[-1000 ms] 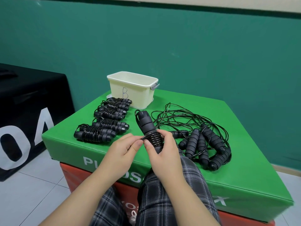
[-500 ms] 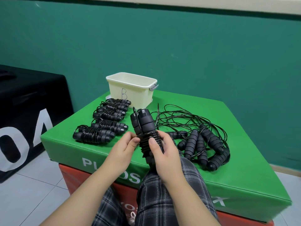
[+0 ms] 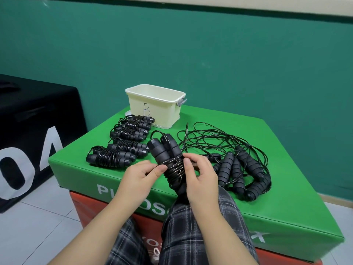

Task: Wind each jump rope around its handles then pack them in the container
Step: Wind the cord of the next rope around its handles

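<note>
At frame centre, the right hand [image 3: 200,178] clamps the paired black handles [image 3: 166,150] of a jump rope, thumb pinning the coils, while the left hand [image 3: 141,175] pinches the cord [image 3: 174,169] against the bundle. Each turn likely needs tension and close stacking, with the tail tucked. Five wound ropes [image 3: 122,144] lie centre-left; a loose tangle [image 3: 235,161] sits right. The cream container [image 3: 154,106] stands behind, near the green box's [image 3: 286,217] far edge; a bare green strip runs toward it.
</note>
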A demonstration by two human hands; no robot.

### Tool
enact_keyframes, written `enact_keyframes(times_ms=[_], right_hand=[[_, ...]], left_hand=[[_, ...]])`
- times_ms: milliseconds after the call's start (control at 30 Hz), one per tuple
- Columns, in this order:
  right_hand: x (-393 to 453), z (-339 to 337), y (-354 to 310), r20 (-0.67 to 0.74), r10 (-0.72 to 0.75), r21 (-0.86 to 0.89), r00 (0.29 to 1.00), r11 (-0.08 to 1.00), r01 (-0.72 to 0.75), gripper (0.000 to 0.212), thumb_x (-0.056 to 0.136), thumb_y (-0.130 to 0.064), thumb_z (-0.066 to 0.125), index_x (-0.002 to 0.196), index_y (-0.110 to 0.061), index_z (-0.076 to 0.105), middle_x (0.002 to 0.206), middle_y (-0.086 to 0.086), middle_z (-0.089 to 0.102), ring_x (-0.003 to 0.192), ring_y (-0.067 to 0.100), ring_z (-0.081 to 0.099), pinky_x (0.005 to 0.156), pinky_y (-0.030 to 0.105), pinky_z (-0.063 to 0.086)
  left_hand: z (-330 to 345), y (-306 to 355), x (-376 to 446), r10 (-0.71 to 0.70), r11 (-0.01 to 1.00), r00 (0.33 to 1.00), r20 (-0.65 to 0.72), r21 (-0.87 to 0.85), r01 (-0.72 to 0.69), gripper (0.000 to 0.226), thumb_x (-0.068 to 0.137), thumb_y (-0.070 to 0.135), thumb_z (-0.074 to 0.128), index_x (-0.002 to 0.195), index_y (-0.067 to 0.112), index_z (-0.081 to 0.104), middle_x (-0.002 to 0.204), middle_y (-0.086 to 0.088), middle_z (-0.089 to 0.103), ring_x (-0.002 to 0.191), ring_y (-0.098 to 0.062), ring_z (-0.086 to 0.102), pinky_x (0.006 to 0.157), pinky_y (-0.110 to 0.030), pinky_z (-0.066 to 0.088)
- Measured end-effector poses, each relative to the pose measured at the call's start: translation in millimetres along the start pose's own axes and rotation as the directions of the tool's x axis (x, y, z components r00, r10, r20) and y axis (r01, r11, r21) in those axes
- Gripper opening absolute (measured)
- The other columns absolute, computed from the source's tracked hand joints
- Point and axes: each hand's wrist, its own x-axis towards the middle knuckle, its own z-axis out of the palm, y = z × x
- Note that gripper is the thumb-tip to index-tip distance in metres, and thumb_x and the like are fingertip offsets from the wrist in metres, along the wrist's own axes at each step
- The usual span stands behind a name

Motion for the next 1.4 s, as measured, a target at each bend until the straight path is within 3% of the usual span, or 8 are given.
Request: enact_keyframes(times_ms=[100,200,400,533,800,1067,1233,1400], right_hand=[[2,-1,-2,0.072,0.073,-0.058,0.995,0.996,-0.069,0.023,0.095,-0.028,0.056,0.116,-0.026,0.064,0.109,-0.019,0.059,0.105,-0.002,0.053,0.094,0.019,0.04],[1,-1,-6,0.205,0.11,-0.188,0.973,0.98,-0.071,0.056,0.088,-0.047,0.059,0.138,-0.024,0.048,0.119,-0.02,0.048,0.119,0.0,0.042,0.094,0.015,0.031],[-1,1,-4,0.242,0.12,-0.208,0.963,0.976,-0.069,0.078,0.079,-0.051,0.069,0.144,-0.037,0.029,0.129,-0.019,0.048,0.123,0.003,0.04,0.096,0.025,0.038],[-4,3,-2,0.19,0.083,-0.175,0.978,0.983,-0.05,0.06,0.081,-0.043,0.07,0.132,-0.041,0.038,0.121,-0.014,0.056,0.109,0.005,0.053,0.088,0.026,0.044],[-4,4,-5,0.145,0.065,-0.209,0.987,0.977,-0.033,0.047,0.085,-0.043,0.066,0.123,-0.027,0.043,0.119,-0.01,0.045,0.091,-0.004,0.04,0.074,0.02,0.034],[-3,4,-9,0.235,0.136,-0.321,0.962,0.945,-0.056,0.057,0.087,-0.052,0.057,0.136,-0.037,0.032,0.126,-0.007,0.044,0.107,0.021,0.055,0.081,0.035,0.046],[-3,3,-10,0.236,0.151,-0.296,0.96,0.952,-0.077,0.064,0.085,-0.053,0.06,0.138,-0.035,0.03,0.132,-0.009,0.046,0.115,0.017,0.052,0.086,0.033,0.044],[-6,3,-9,0.209,0.17,-0.12,0.963,0.982,-0.147,0.051,0.084,-0.047,0.065,0.127,-0.036,0.041,0.109,-0.018,0.057,0.1,0.007,0.055,0.087,0.032,0.046]], left_hand=[[-2,11,-1,0.001,1.0,1.0,-0.007,-0.024,-0.001,0.03,0.079,0.043,0.053,0.049,0.043,0.057,0.055,0.011,0.045,0.057,-0.002,0.045,0.055,-0.014,0.03],[-3,17,0,0.027,0.999,0.999,-0.02,-0.039,-0.028,0.02,0.079,0.041,0.054,0.06,0.041,0.059,0.063,0.016,0.052,0.061,-0.002,0.048,0.057,-0.013,0.032],[-2,15,0,0.106,0.994,0.994,0.0,-0.011,-0.106,0.023,0.089,0.043,0.057,0.069,0.035,0.062,0.066,0.009,0.05,0.065,-0.005,0.05,0.059,-0.013,0.034],[0,9,-1,0.129,0.992,0.991,0.042,-0.003,-0.129,0.031,0.088,0.054,0.038,0.073,0.039,0.06,0.066,0.008,0.042,0.063,-0.008,0.045,0.056,-0.017,0.032],[-4,12,-2,0.301,0.942,0.953,0.033,0.147,-0.303,0.032,0.096,0.049,0.034,0.111,0.032,0.056,0.078,0.003,0.053,0.07,-0.011,0.052,0.063,-0.033,0.043],[-5,21,-5,0.276,0.961,0.961,0.013,0.019,-0.276,0.031,0.093,0.036,0.044,0.103,0.019,0.068,0.084,0.008,0.056,0.077,-0.009,0.056,0.069,-0.025,0.045],[-10,15,-4,0.245,0.968,0.969,0.041,0.039,-0.246,0.037,0.092,0.037,0.043,0.104,0.013,0.069,0.084,0.007,0.055,0.077,-0.008,0.055,0.067,-0.015,0.041],[-6,1,-1,0.122,0.99,0.992,0.011,0.069,-0.123,0.025,0.09,0.042,0.044,0.087,0.026,0.063,0.082,0.006,0.059,0.08,-0.006,0.056,0.069,-0.019,0.042]])
